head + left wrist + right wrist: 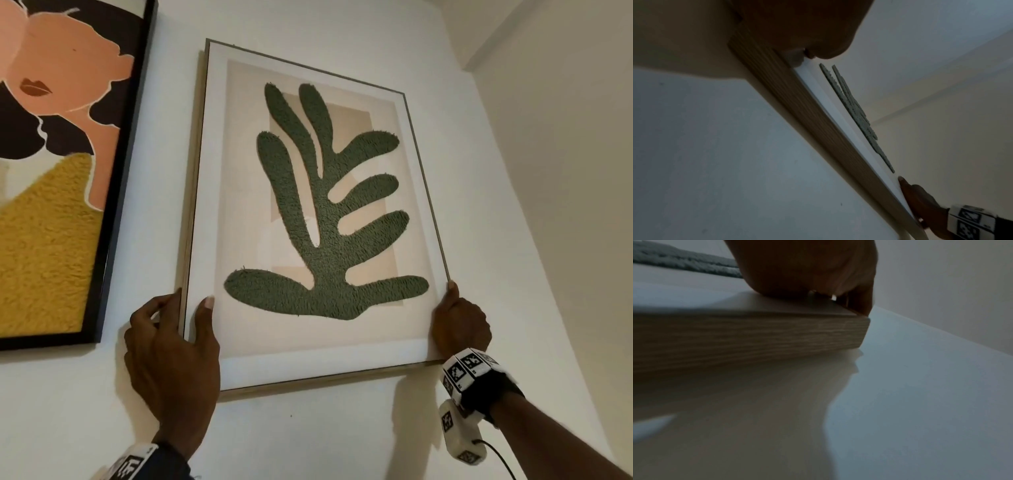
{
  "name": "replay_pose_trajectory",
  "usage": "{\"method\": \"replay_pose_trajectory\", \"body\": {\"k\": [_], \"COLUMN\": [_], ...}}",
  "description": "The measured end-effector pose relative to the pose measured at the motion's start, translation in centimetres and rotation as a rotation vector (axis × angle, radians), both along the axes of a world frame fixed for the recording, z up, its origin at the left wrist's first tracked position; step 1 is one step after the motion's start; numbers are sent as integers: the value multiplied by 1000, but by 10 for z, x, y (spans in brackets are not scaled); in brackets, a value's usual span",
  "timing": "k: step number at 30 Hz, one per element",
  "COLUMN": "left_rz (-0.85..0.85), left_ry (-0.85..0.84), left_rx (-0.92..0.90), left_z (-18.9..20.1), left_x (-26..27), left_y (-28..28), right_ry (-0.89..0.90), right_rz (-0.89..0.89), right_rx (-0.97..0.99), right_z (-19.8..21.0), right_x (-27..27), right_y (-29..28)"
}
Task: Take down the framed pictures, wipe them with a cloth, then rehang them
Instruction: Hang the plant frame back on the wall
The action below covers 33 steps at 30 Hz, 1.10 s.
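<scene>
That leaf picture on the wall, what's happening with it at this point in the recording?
A person holds the wood-framed leaf picture against the white wall with both hands. The left hand grips its lower left corner, thumb on the front; the right hand grips the lower right corner. The frame sits tilted, not level. Whether it is coming off or going back up cannot be told. A black-framed portrait hangs beside it. No cloth is in view.
</scene>
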<state>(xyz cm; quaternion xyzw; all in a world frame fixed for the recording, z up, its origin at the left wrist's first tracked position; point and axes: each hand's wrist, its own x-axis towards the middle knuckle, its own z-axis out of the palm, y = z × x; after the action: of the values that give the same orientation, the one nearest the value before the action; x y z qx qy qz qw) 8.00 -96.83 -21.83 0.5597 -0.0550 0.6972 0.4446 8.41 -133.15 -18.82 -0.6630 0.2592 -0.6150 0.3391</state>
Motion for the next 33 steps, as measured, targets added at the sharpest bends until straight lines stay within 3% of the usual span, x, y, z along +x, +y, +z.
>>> {"method": "replay_pose_trajectory", "body": {"k": [2,6,16,33], "left_rz": [0,40,63,39], "left_ry": [1,14,63,103], "left_rx": [-1,21,62,34], "left_z": [-1,-2,-7,-9], "left_x": [1,2,0,-1], "left_y": [-3,-7,-12,-10], "right_ry": [6,-43,-242,-231], "right_rz": [-124,-159,-95,-46], "right_rx": [-130,-156,-79,-82], "right_z": [-3,-12,-39,-41], "right_x": [2,8,28,25], "right_y": [4,13,28,24]}}
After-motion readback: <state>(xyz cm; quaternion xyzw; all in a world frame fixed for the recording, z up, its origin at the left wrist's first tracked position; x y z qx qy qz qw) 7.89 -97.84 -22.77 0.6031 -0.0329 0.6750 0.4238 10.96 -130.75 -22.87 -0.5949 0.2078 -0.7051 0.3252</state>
